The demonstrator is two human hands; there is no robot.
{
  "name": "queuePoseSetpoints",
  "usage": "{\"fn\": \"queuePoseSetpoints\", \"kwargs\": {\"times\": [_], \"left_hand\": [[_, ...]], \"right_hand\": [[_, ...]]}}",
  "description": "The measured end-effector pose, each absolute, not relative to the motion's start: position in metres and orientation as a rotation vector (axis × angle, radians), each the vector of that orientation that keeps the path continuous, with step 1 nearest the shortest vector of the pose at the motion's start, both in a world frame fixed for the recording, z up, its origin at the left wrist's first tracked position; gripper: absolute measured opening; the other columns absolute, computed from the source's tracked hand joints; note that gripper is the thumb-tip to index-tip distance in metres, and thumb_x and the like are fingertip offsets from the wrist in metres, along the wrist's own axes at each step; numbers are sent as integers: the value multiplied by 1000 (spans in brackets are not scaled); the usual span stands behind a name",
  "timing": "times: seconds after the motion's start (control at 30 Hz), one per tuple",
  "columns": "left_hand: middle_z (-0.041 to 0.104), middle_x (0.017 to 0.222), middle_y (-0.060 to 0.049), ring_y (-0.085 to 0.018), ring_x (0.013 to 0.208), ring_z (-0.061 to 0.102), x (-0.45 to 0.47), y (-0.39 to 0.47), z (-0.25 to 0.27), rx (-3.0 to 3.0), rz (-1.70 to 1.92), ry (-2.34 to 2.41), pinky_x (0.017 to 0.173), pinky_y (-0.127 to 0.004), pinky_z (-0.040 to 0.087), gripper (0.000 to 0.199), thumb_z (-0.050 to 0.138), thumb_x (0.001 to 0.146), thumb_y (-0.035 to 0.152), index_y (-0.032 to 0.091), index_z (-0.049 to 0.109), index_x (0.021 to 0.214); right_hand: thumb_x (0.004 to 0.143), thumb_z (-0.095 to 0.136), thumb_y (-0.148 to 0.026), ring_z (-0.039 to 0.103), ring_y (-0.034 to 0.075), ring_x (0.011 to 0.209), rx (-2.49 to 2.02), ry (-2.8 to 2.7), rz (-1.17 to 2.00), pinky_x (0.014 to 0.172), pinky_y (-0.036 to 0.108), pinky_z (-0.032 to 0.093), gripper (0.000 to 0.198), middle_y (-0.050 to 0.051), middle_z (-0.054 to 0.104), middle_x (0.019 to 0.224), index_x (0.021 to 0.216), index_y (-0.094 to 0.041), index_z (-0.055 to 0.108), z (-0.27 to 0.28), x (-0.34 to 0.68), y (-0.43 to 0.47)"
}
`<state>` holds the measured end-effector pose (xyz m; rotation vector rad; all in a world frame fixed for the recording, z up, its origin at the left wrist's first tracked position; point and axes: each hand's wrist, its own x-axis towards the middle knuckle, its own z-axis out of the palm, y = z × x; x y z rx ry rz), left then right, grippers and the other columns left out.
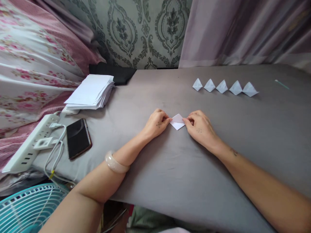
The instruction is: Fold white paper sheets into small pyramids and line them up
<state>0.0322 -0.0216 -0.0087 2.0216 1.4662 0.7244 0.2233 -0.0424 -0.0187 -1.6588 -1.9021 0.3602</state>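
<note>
A small folded white paper (177, 124) lies diamond-shaped at the middle of the table, with a crease running across it from side to side. My left hand (157, 123) pinches its left corner between thumb and fingers. At the opposite corner, my right hand (199, 127) has the same kind of pinch. Farther back to the right stands a row of several folded white paper pieces (222, 86), each with a pointed top. A thick stack of white paper sheets (90, 89) rests at the back left.
Left of my arm lies a black phone (79, 138), beside a white power strip (31, 144) with a plugged-in charger and cables. A black folded item (122, 76) sits behind the stack. A thin green-white stick (282, 84) is at far right. A turquoise fan (29, 207) stands lower left.
</note>
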Motion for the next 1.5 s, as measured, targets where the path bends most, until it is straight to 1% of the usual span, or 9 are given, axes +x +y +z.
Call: {"fn": "queuePoseSetpoints", "kwargs": {"times": [0.33,0.53,0.73,0.87,1.0,1.1,1.23,1.37,1.5], "left_hand": [[56,91,-8,-16,82,54,36,-19,-17,2086,724,1501,84,-33,46,14,58,85,22,14,61,74],[56,94,-11,-23,94,52,37,-19,-23,2217,746,1589,89,-40,44,15,61,84,26,14,64,75],[54,95,-10,-23,95,50,36,-17,-23,2188,709,1610,90,-41,42,14,62,82,27,15,63,74],[55,98,-10,-23,94,49,37,-19,-19,2185,681,1590,88,-40,42,13,58,84,26,15,61,90],[57,105,-8,-22,96,49,40,-22,-13,2325,615,1424,88,-39,40,22,43,90,18,20,57,106],[58,106,-8,-21,96,50,41,-22,-12,2420,571,1271,88,-38,40,33,35,91,12,21,59,111],[60,105,-10,-20,94,53,39,-18,-18,2428,619,1172,88,-35,42,39,34,90,9,18,64,113],[61,101,-10,-20,90,53,37,-15,-25,2417,667,1156,86,-35,44,39,37,88,7,18,69,108],[60,97,-9,-20,88,52,36,-15,-25,2389,665,1199,85,-36,43,39,39,88,9,20,72,105]], "right_hand": [[84,56,-36,56,18,73,-1779,-1916,356,73,34,44,23,8,59,92,69,-19,62,-15,225,-39],[84,57,-36,55,17,71,-1807,-1940,383,73,34,43,23,8,58,93,70,-19,62,-15,225,-36],[84,56,-37,54,17,70,-1808,-1979,398,71,33,43,23,7,57,92,70,-19,60,-13,227,-34],[81,61,-40,53,15,70,-1850,-1965,478,70,31,41,23,5,55,88,70,-19,57,-8,233,-32],[78,62,-42,53,15,70,-1820,-1963,562,68,30,40,23,3,56,84,72,-20,57,-8,242,-27],[77,62,-43,54,15,69,-1810,-1964,611,65,29,40,22,3,57,86,73,-21,59,-7,246,-24],[73,64,-39,54,14,63,-1819,-1891,677,61,29,41,19,3,60,83,71,-20,62,-8,249,-23],[79,58,-34,55,14,57,-1674,-1643,690,59,30,45,18,1,61,68,87,-19,65,-14,246,-29],[86,50,-21,63,19,84,-1362,-1836,407,77,33,49,20,7,68,96,96,-19,67,-16,231,-42]]}}
